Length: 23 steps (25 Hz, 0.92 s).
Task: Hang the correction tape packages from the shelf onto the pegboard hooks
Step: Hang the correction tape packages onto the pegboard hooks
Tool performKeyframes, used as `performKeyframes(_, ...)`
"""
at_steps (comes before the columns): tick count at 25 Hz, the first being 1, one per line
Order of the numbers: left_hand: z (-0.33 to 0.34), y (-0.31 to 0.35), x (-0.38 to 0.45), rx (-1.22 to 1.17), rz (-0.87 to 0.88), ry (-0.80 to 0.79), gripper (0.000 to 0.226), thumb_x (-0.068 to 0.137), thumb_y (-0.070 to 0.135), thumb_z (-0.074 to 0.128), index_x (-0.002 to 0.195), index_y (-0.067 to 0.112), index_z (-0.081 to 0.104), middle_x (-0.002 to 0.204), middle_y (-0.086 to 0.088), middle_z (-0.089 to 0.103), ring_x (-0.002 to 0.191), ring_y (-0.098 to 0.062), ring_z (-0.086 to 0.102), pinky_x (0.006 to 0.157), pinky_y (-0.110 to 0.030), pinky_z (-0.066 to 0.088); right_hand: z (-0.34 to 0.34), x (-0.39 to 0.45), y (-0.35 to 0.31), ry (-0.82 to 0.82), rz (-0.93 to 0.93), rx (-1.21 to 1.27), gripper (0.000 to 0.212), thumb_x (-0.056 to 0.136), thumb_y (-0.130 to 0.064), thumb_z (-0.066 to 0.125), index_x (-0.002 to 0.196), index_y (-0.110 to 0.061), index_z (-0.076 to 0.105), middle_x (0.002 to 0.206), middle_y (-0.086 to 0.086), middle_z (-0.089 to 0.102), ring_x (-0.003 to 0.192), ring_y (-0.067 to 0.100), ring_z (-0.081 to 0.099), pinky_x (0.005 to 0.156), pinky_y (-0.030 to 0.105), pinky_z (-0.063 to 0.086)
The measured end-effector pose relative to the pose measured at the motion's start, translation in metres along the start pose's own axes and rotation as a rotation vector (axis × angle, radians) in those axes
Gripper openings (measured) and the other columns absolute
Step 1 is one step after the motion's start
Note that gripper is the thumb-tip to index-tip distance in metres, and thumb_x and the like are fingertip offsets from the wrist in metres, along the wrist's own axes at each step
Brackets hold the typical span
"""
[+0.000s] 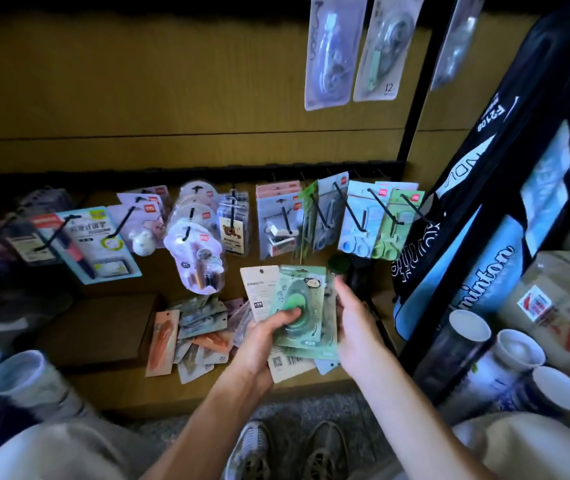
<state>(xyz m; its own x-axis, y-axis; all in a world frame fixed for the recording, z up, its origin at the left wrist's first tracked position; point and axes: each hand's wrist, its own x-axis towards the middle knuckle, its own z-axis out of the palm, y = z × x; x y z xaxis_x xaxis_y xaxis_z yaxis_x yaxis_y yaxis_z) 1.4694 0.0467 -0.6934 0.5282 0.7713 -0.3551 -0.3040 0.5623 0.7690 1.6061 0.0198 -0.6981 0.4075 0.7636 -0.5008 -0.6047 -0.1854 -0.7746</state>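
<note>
My left hand (263,336) grips a fanned stack of correction tape packages (302,299), thumb pressed on the green one on top. My right hand (356,323) holds the stack's right edge with the fingers along it. A loose pile of orange and grey packages (197,336) lies on the wooden shelf (103,393) to the left of my hands. Above the stack, black pegboard hooks (356,213) carry rows of hung packages, blue and green ones (380,223) at the right. More packages (332,53) hang from the upper board.
A brown cardboard box (96,327) sits on the shelf at left. Tubes with white caps stand at lower left (20,379) and lower right (519,351). A black and blue badminton bag (484,237) leans at right beside a black shelf post (411,109). My shoes (290,452) are below.
</note>
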Motion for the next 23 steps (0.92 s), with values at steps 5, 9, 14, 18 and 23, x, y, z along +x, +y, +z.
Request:
performKeyframes(5,0.004,0.02,-0.013,0.013,0.155,0.072,0.04,0.078,0.005,0.069,0.117,0.003,0.064,0.108,-0.025,0.072,0.097,-0.047,0.068,0.081,-0.058,0.057,-0.003,-0.046,-0.001,-0.203,-0.185,-0.242,0.019,0.095,-0.018,0.059,0.112,-0.016,0.068,0.108,0.013,0.074,0.093,0.028,0.071,0.075,0.04,0.055)
performKeyframes(9,0.018,0.035,-0.034,0.076,0.261,0.079,0.047,0.064,0.003,0.079,0.107,0.008,0.062,0.094,-0.015,0.077,0.089,-0.038,0.072,0.083,-0.06,0.056,0.005,-0.071,-0.025,-0.012,-0.533,-0.36,0.007,0.098,-0.025,0.057,0.103,-0.024,0.06,0.102,0.008,0.069,0.072,0.025,0.072,0.047,0.032,0.056)
performKeyframes(14,0.032,0.081,-0.044,0.017,0.379,0.164,0.039,0.075,-0.003,0.074,0.107,0.013,0.058,0.089,-0.014,0.075,0.068,-0.03,0.073,0.057,-0.041,0.059,0.02,-0.091,-0.058,0.026,-0.877,-0.228,0.013,0.093,-0.02,0.061,0.106,-0.023,0.063,0.097,0.001,0.072,0.08,0.019,0.073,0.06,0.042,0.061)
performKeyframes(18,0.039,0.139,-0.041,0.02,0.499,0.162,0.042,0.076,0.001,0.074,0.114,0.013,0.06,0.105,-0.019,0.073,0.086,-0.038,0.072,0.066,-0.046,0.06,0.068,-0.114,-0.117,-0.292,-0.861,-0.089,0.031,0.085,-0.007,0.067,0.116,-0.01,0.063,0.097,0.006,0.075,0.082,0.022,0.073,0.054,0.034,0.061)
performKeyframes(23,0.047,0.186,-0.04,0.014,0.586,0.192,0.033,0.079,0.0,0.074,0.107,0.013,0.062,0.1,-0.015,0.074,0.081,-0.034,0.072,0.063,-0.042,0.061,0.146,-0.113,-0.17,-0.376,-0.874,-0.131,0.028,0.091,-0.008,0.065,0.119,-0.007,0.06,0.104,0.009,0.072,0.084,0.015,0.072,0.054,0.032,0.061)
